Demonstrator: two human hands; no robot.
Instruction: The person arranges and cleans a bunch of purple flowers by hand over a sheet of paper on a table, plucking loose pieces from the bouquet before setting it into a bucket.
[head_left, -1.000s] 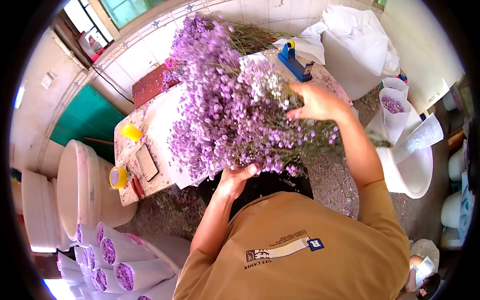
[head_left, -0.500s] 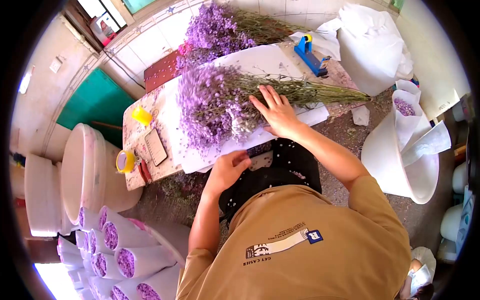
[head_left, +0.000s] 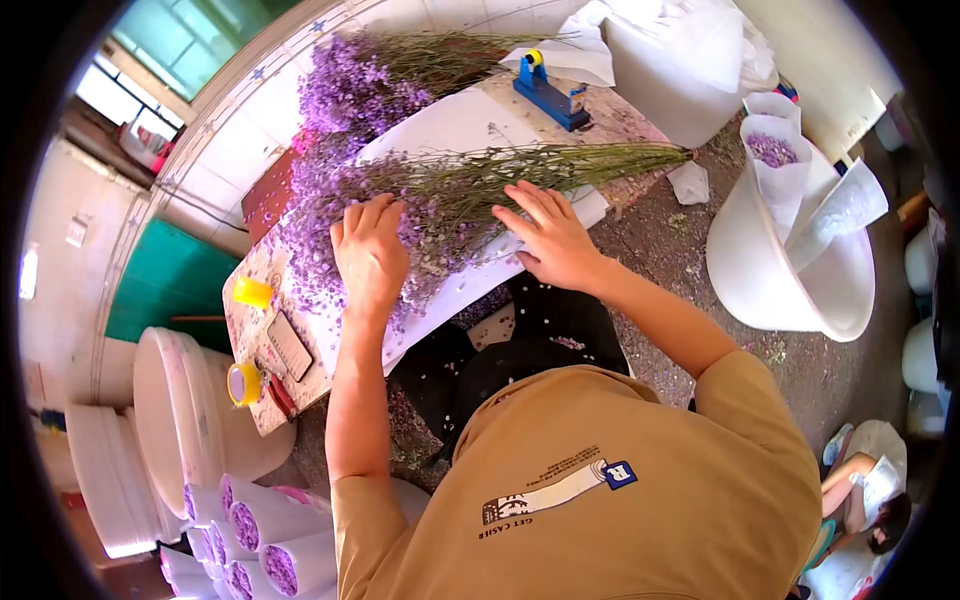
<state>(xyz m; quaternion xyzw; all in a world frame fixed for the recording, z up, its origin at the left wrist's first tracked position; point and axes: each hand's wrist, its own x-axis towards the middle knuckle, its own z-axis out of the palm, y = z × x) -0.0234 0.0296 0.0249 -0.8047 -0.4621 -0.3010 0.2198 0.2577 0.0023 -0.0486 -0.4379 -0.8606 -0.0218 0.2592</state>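
Flower bunch (head_left: 450, 190), long axis roughly sideways: blooms (head_left: 312, 262) left, stems (head_left: 620, 160) right.

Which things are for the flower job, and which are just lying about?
For the job:
purple flower bunch, left hand and right hand at it
white paper underneath
table

Probably just lying about:
phone
red-handled tool

Unsure:
blue tape dispenser, untouched

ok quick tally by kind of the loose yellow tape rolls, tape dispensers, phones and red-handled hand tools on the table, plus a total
Loose yellow tape rolls: 2
Blue tape dispenser: 1
Phone: 1
Red-handled hand tool: 1
Total: 5
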